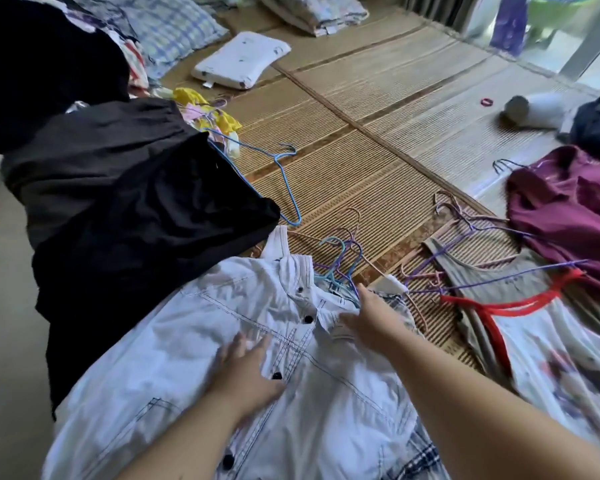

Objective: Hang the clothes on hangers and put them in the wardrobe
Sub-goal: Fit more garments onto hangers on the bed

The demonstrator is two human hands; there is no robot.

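A white shirt [194,341] with dark buttons lies flat on the woven mat [361,150], at about 6 o'clock in the view. Its front faces up. Its long side runs from 7 o'clock up to 1 o'clock, and the collar points to 1 o'clock.

The left hand [246,368] rests flat on the shirt's chest, next to the row of buttons. Its fingers are straight and spread wide, and it holds nothing. The right hand [368,317] lies on the collar. Its fingers are straight and point to 11 o'clock, with the thumb out to the side. It is not pinching anything.

Just past the collar, at 12 o'clock from the right hand, sits a bunch of wire hangers [340,265] – blue, green, purple and pink, all tangled, with their hooks pointing away from the person. The right fingertips are just beside them.

A single blue hanger [281,174] lies at 11 o'clock, half under a pile of black clothes [136,209] that covers the shirt's left shoulder.

At 3 o'clock lies a flowery dress [541,358] with red trim. More purple hangers [465,233] are above it, and a dark red top [568,216] lies at 2 o'clock. A white pillow [239,60] sits far off at 12 o'clock.
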